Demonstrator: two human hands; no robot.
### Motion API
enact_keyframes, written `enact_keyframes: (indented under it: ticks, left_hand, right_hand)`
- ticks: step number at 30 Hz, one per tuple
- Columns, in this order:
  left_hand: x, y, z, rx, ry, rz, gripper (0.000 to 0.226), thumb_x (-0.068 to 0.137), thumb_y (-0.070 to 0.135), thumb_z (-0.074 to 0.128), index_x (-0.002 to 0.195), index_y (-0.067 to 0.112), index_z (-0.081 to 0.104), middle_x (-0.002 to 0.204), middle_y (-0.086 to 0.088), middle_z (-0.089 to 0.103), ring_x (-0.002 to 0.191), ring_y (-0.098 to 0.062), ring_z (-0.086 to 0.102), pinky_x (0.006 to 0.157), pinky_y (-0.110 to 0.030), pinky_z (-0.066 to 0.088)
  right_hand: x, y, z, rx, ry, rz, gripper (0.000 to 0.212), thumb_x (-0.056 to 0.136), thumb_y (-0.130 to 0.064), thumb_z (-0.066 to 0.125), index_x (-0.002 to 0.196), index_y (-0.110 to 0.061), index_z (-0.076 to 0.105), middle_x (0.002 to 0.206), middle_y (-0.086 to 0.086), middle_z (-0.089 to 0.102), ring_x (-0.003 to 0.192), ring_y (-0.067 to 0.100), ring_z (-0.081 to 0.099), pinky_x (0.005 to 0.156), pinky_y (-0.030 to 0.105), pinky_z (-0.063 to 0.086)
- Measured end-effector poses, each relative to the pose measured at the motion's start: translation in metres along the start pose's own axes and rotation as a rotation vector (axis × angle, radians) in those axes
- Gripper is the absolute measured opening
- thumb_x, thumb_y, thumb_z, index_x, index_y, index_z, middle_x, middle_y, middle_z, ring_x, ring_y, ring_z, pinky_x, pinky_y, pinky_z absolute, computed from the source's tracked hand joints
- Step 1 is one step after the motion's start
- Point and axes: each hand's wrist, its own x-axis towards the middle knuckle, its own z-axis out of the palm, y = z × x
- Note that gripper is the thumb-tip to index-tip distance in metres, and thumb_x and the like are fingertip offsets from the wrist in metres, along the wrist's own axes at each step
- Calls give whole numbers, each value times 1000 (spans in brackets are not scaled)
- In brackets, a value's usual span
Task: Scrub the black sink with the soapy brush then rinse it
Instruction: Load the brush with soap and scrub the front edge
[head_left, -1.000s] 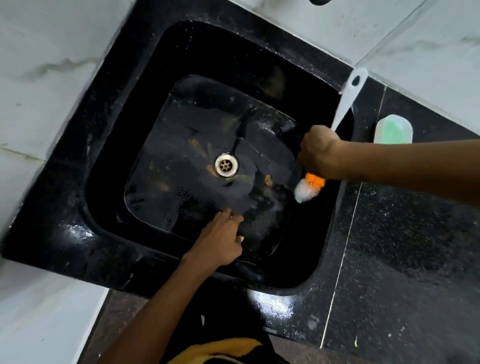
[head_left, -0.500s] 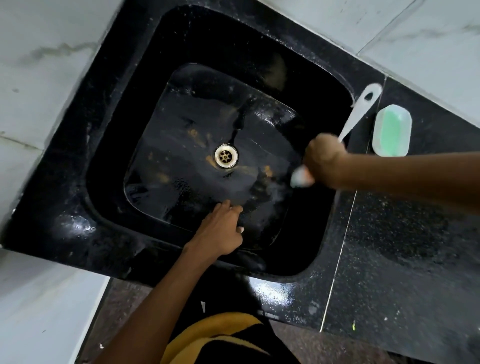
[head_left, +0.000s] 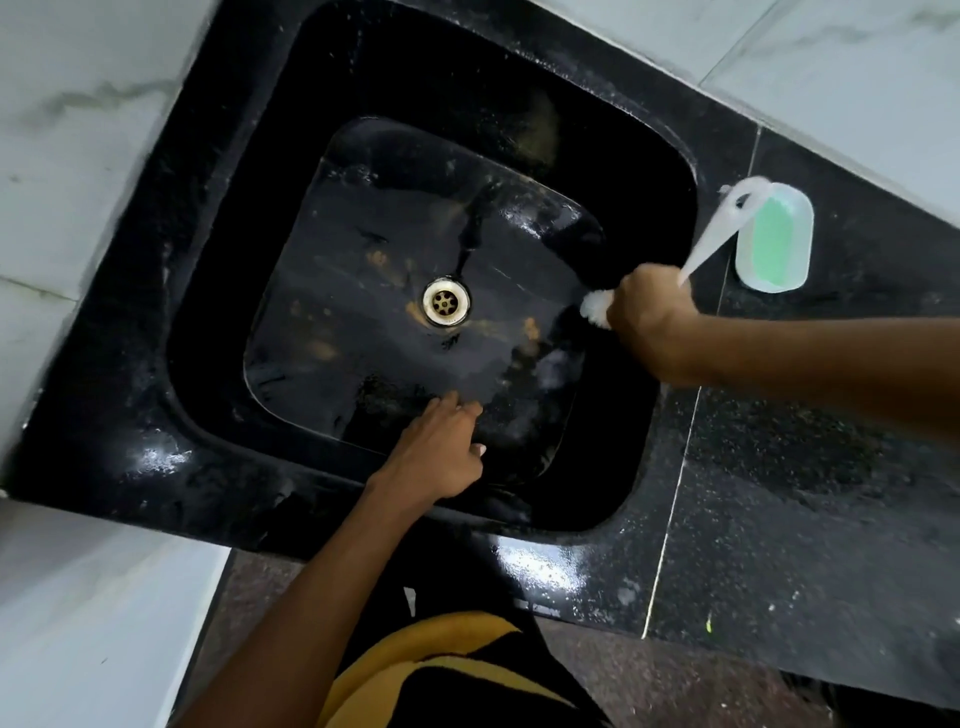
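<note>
A white-handled brush (head_left: 711, 234) is gripped in the fist of the right hand (head_left: 647, 317), its white bristles held against the right inner wall of the black sink (head_left: 218, 291). The left hand (head_left: 441, 457) is rested on the near wall, fingers extended and holding nothing. A green soap dish (head_left: 776, 244) is seen on the counter (head_left: 805, 467).

Right hand (head_left: 647, 317) grips brush (head_left: 714, 234) — in sink (head_left: 649, 415).

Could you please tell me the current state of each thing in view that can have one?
right hand: grips the brush.
brush: held at the sink's right wall, blurred.
left hand: fingers straight, resting on the near wall.
sink: wet, brown stains remain.
drain: unplugged.
soap dish: holds green soap.
</note>
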Motion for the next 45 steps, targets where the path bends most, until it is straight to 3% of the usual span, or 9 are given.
enact_keyframes:
  ticks: [5, 9, 13, 19, 28, 34, 37, 41, 45]
  left_hand:
    - [-1, 1, -1, 13, -14, 7, 58, 99, 25, 60, 151, 13, 39, 149, -11, 37, 140, -31, 35, 110, -49, 42]
    - [-3, 3, -2, 34, -35, 2, 56, 99, 24, 59, 150, 12, 39, 151, -12, 37, 143, -32, 34, 111, -50, 41]
    - [-9, 5, -8, 76, 59, -34, 44, 98, 22, 57, 140, 11, 50, 138, -13, 47, 129, -33, 46, 101, -46, 45]
    - [-51, -4, -30, 163, 255, -167, 30, 93, 21, 59, 121, 11, 59, 127, -12, 57, 119, -35, 55, 94, -43, 45]
    - [-99, -66, -56, 62, 470, -242, 27, 82, 3, 61, 107, 8, 68, 107, -14, 59, 105, -37, 56, 87, -47, 51]
    - [-98, -65, -48, 63, 515, -230, 26, 86, 3, 57, 109, 10, 68, 110, -12, 60, 106, -37, 56, 91, -49, 51]
    - [-96, -66, -48, 57, 517, -237, 28, 86, 2, 57, 111, 9, 67, 112, -11, 59, 109, -35, 55, 92, -49, 50]
    - [-100, -61, -48, -68, 644, -235, 43, 84, -10, 54, 123, 4, 61, 124, -14, 52, 117, -30, 49, 101, -36, 40]
    - [-104, -67, -51, -241, 804, -238, 54, 79, -14, 57, 130, 2, 54, 130, -15, 48, 116, -31, 55, 100, -39, 48]
  right_hand:
    - [-67, -80, -22, -48, -33, -458, 27, 89, -12, 59, 111, -21, 71, 109, 2, 71, 98, 25, 68, 50, 25, 40]
    - [-38, -20, -25, 26, -18, -187, 34, 83, -9, 58, 110, -24, 72, 109, -2, 71, 99, 22, 68, 57, 28, 43]
    - [-42, -42, -25, -150, -4, -316, 39, 74, -5, 59, 106, -22, 74, 100, -4, 73, 86, 14, 68, 43, 26, 46]
    - [-95, -107, -106, 367, 235, -611, 29, 97, -19, 46, 119, -20, 66, 122, 3, 65, 109, 25, 63, 71, 29, 43]
    - [-55, -63, -168, 765, 435, -603, 17, 92, -25, 45, 94, -16, 60, 99, 7, 66, 94, 29, 63, 65, 31, 37]
    - [-98, -55, -92, 364, 175, -735, 26, 93, -18, 50, 117, -18, 61, 113, 6, 67, 105, 27, 64, 69, 30, 38]
    - [-108, -55, -79, 417, 113, -735, 24, 91, -15, 50, 112, -17, 62, 108, 6, 68, 100, 29, 65, 71, 29, 44]
    - [-90, -68, -120, 824, 406, -615, 26, 86, -17, 50, 108, -18, 62, 88, 8, 65, 85, 30, 66, 61, 30, 39]
    - [-80, -86, -170, 1072, 596, -595, 20, 88, -20, 47, 108, -17, 53, 91, 12, 62, 81, 34, 60, 62, 33, 33]
